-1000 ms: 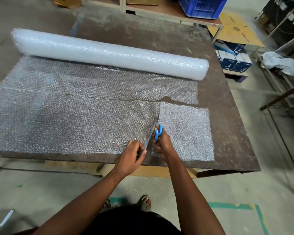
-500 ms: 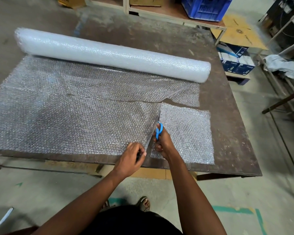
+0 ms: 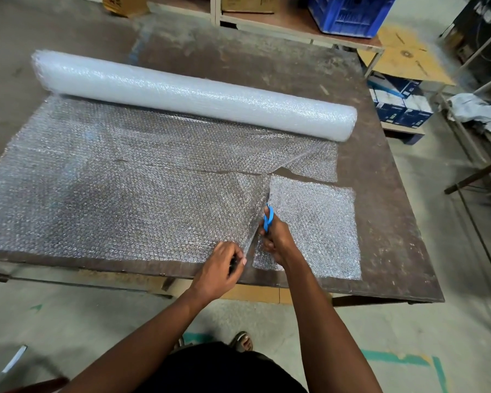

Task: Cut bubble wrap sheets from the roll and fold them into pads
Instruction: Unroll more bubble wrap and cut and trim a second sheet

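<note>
Scissors (image 3: 268, 218) advanced up sheet (image 3: 125, 205) (left hand (image 3: 220, 269) still pinching).

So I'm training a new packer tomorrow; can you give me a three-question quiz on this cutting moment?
1. True or false: the right hand holds blue-handled scissors.
2. What does the left hand grip?
A. the roll
B. the near edge of the wide sheet, beside the cut
C. the blue crate
3. Fill in: the smaller piece lies flat on the table, to the ____ of the scissors.

Key: 1 true; 2 B; 3 right.
</note>
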Demonstrator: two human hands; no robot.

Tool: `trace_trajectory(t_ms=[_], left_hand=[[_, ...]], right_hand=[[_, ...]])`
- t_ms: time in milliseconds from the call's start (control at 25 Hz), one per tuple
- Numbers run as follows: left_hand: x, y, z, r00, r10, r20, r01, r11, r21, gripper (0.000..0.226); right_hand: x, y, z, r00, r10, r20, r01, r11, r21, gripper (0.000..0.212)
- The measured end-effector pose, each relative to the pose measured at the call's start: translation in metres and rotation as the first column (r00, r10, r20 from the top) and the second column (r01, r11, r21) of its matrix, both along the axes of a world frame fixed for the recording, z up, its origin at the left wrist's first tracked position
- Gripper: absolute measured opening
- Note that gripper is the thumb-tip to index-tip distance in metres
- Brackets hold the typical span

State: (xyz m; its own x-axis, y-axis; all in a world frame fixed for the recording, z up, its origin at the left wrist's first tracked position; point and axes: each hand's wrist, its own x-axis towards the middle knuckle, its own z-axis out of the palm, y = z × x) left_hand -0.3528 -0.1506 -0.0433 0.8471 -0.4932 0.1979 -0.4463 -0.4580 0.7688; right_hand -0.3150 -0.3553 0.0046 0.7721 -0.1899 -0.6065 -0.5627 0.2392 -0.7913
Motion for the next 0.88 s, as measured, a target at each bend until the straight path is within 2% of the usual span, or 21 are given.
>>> trace_trajectory(t_ms=[160,440,640,880], left_hand=[[-0.001,-0.001,-0.001,1.000,-0.005,0.007,0.005,1.000,0.021,0.010],[0.000,0.000,-0.001,1.000,0.004,-0.007,-0.003,0.998,0.056,0.010],[0.001,-0.001,0.000,1.000,0.004,0.002,-0.004,0.999,0.054,0.010],[0.001,-0.001,0.000,1.000,-0.006,0.025,0.004,0.999,0.054,0.010]], right_hand=[[0.007,-0.004,-0.002,0.999,0.031,-0.015,-0.030,0.998,0.060,0.056],[0.018,-0.011,0.002,0.999,0.021,-0.031,-0.021,1.000,-0.004,0.048],[0.017,-0.013,0.000,0.999,0.031,-0.020,-0.031,0.999,0.017,0.045],[0.026,-0.015,0.007,0.997,0.075,-0.035,-0.072,0.995,0.063,0.055]])
